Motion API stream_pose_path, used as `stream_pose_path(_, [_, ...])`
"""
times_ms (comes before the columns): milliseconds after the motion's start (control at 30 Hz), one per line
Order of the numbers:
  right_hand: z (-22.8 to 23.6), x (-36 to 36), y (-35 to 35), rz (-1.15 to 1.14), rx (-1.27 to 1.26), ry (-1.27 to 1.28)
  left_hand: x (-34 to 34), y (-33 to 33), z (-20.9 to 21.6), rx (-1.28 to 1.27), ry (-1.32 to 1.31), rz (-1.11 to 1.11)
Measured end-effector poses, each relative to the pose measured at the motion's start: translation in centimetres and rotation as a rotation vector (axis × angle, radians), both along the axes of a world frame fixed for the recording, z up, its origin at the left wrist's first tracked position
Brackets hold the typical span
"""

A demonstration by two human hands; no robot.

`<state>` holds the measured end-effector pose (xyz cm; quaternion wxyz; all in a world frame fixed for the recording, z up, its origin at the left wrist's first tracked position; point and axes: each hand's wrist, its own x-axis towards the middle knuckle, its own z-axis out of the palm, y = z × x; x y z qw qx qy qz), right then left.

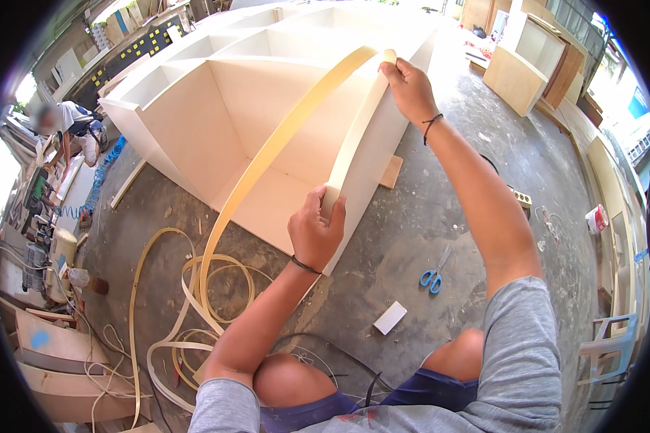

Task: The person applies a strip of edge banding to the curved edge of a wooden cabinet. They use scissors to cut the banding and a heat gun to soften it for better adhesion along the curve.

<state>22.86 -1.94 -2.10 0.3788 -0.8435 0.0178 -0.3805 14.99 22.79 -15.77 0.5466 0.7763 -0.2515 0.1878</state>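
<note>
A long cream edge banding strip (273, 144) rises from loose coils on the floor and bends over at my right hand (412, 90). My right hand is closed on the strip at that bend, at the panel's upper edge. From there the strip runs down along the front edge of a white wooden cabinet (173, 119) lying on the floor. Lower down, my left hand (316, 232) is closed round the same edge, thumb on one side and fingers on the other, pinching the strip against it. The strip's end under my left hand is hidden.
Blue-handled scissors (432, 280) and a small white block (390, 317) lie on the concrete floor. Loose strip coils (227, 270) lie by my left knee. A wood offcut (391, 173) sits beside the cabinet. Another person (76, 126) bends down at the far left.
</note>
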Motion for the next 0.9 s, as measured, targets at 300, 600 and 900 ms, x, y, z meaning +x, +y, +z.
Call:
stream_pose_path(300, [-0.9, 0.2, -0.4, 0.009, -0.003, 0.025, 1.8, -2.3, 3.0, -0.088, 0.000, -0.048])
stream_pose_path(600, [-2.5, 1.7, -1.9, 0.033, -0.132, -0.142, 2.8, -3.1, 5.0, -0.165, 0.186, -0.180])
stream_pose_path(900, [-2.6, 1.5, -1.1, 0.014, -0.060, -0.194, 6.2, -3.5, 8.2, -0.279, 0.625, -0.556])
